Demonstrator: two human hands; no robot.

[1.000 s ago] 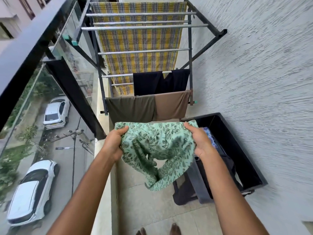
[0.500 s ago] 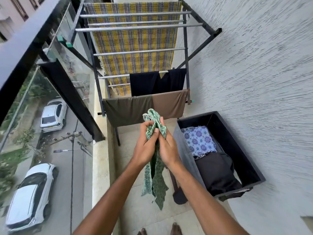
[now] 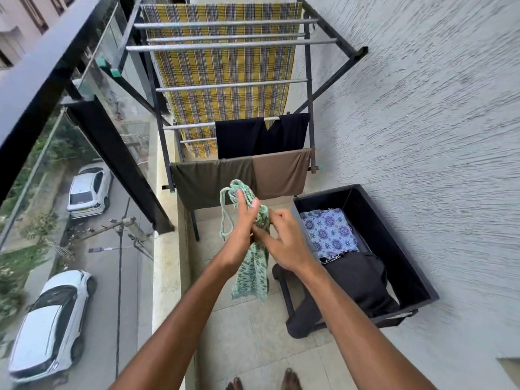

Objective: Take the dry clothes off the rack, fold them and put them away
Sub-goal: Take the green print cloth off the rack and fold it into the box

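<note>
Bare feet [image 3: 291,380] on pale tiled floor [image 3: 253,347]. Left hand [image 3: 242,229] grips green leaf-print cloth [image 3: 253,271] bunched into a narrow strip hanging in the air in front of the rack, a cord loop dangling at its top. Right hand [image 3: 284,243] has spread, mostly straight fingers, tips touching the cloth just beside the left hand. To the right, a black rectangular plastic bin [image 3: 394,249] holds a folded blue floral cloth [image 3: 329,232] and a dark garment [image 3: 357,280]. Beyond, the metal-bar rack [image 3: 309,94] carries olive cloth [image 3: 208,181], brown cloth [image 3: 278,173], black cloth [image 3: 261,136] and yellow plaid sheet [image 3: 225,66]. Rough textured wall [image 3: 422,108] on the right.
</note>
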